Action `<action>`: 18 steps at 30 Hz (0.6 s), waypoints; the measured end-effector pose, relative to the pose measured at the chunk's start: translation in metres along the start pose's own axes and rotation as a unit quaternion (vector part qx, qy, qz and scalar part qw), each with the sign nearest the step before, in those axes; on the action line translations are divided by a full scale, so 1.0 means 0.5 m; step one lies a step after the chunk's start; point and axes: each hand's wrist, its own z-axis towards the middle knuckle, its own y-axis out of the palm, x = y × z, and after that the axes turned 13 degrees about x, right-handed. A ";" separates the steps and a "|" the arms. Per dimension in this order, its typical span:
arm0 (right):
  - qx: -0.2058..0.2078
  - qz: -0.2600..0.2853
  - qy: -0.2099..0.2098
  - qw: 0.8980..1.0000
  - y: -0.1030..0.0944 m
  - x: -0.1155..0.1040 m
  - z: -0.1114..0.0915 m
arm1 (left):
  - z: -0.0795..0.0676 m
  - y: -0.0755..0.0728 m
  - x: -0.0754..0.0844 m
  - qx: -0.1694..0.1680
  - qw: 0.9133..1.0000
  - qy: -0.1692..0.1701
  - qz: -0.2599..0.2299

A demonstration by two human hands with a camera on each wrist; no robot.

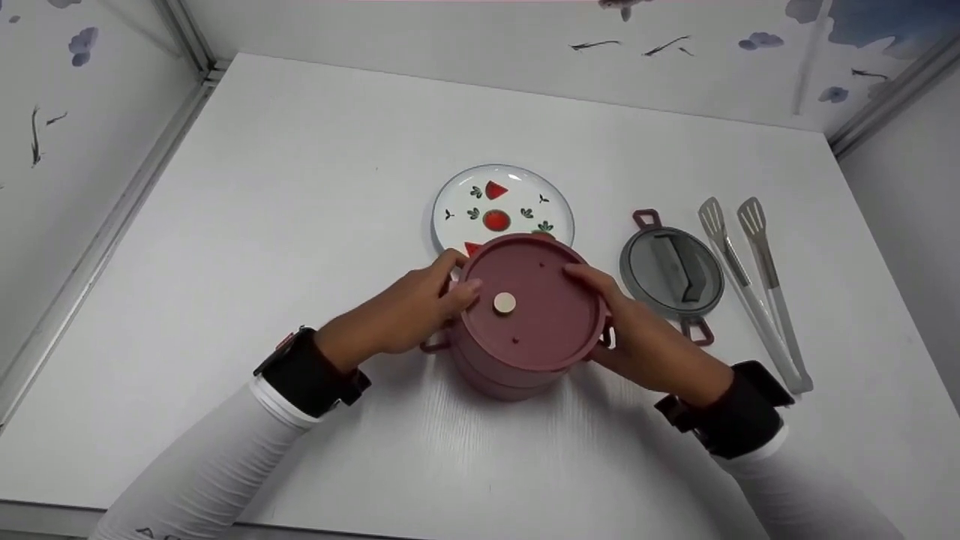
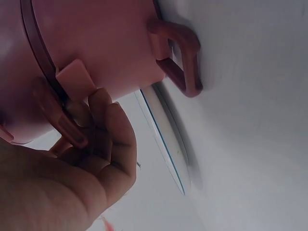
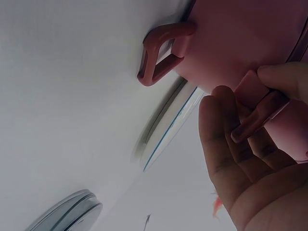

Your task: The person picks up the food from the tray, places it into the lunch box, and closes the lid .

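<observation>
A dark pink stacked pot [image 1: 525,379] with two tiers stands in front of the person, covered by a flat lid [image 1: 547,315] with a small pale knob [image 1: 504,303]. My left hand [image 1: 412,307] holds its left side, thumb on the lid's rim. In the left wrist view, the fingers curl around the upper side handle [image 2: 57,115], beside a pink clip [image 2: 77,79] at the seam. On the opposite side, my right hand [image 1: 645,334] grips the upper handle [image 3: 260,115], its thumb reaching over the clip [image 3: 251,90]. Lower handles [image 2: 190,57] stick out near the table.
Right behind the pot lies a white plate [image 1: 517,180] with fruit patterns, partly hidden. To the right are a grey round lid-like piece [image 1: 645,262] with pink handles and two slotted metal utensils [image 1: 780,315] with pale handles. Patterned walls [image 1: 420,37] border the white table [image 1: 300,187].
</observation>
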 end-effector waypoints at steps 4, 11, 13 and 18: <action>-0.001 -0.017 -0.004 1.000 0.001 0.005 -0.007 | -0.013 -0.009 -0.013 0.011 1.000 0.012 0.005; 0.007 -0.083 0.001 0.997 -0.010 0.023 -0.033 | -0.047 -0.031 -0.035 0.008 0.998 0.031 0.049; 0.006 -0.090 -0.003 0.996 -0.008 0.028 -0.035 | -0.051 -0.025 -0.040 0.008 0.995 0.047 0.082; 0.000 -0.094 0.010 0.996 0.000 0.031 -0.033 | -0.047 -0.001 -0.049 0.031 0.986 0.080 0.142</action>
